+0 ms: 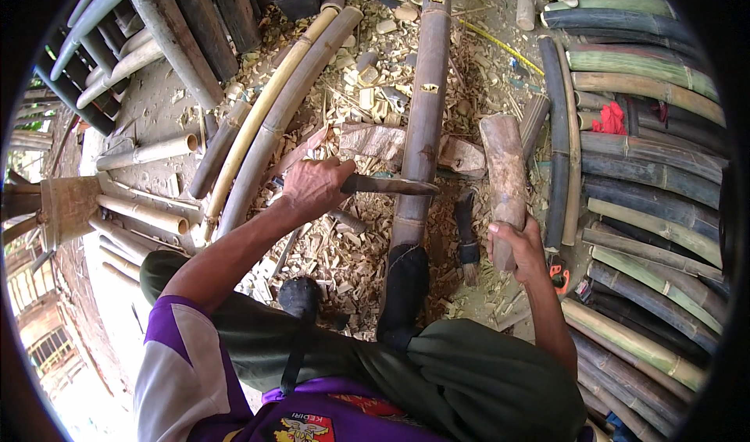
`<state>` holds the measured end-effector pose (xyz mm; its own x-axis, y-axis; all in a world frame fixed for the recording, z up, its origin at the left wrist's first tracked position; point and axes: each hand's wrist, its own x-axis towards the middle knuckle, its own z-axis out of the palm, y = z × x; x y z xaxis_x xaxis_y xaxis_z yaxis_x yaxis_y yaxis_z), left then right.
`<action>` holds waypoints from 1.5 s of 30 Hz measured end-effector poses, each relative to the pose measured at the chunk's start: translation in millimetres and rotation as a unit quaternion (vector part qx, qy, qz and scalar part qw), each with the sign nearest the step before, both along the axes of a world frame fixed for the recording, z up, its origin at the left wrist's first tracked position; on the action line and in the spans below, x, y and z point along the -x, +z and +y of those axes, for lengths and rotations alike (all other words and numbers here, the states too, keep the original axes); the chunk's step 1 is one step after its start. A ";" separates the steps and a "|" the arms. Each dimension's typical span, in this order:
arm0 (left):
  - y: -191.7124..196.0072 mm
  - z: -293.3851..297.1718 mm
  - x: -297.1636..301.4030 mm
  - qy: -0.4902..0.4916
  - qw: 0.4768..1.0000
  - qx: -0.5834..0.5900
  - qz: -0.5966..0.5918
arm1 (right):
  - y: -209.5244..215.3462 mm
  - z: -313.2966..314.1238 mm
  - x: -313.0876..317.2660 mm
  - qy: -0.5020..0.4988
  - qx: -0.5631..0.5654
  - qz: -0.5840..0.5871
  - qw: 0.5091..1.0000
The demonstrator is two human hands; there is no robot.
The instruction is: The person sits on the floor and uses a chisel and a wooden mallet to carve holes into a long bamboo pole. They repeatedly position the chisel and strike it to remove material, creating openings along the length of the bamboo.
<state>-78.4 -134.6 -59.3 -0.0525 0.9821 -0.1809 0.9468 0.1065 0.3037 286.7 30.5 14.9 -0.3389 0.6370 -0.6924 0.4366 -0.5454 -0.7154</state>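
Note:
My left hand (314, 187) is closed around the handle end of a knife (391, 185) with a long, dark, tapering blade. The blade lies across a dark bamboo pole (422, 130), its tip just past the pole's right side; whether it touches is unclear. Small rectangular holes are cut through the pole farther up. To the right, my right hand (522, 247) grips the narrow lower end of a thick wooden mallet (505, 169), which points away from me. A rough wood block (373, 141) lies crosswise under the pole. My dark-covered foot (406, 274) rests against the pole's near end.
Wood chips (351, 247) cover the ground. Two long bamboo poles (273, 126) lie on the left, and stacked bamboo (648, 161) fills the right side. A yellow measuring tape (504, 45), an orange-handled tool (558, 276) and a brush-ended dark piece (467, 235) lie nearby.

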 end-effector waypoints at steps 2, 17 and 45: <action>-0.1 -1.2 -1.2 0.000 1.000 0.007 0.003 | 5.5 1.1 4.0 0.012 -0.013 0.015 1.000; 0.8 6.3 -4.2 0.016 0.992 0.120 0.029 | 33.0 2.4 21.3 0.367 -0.437 -0.043 0.820; -2.9 17.4 -3.6 0.028 0.988 0.136 0.063 | -29.5 74.5 67.7 0.605 -0.674 -0.110 0.409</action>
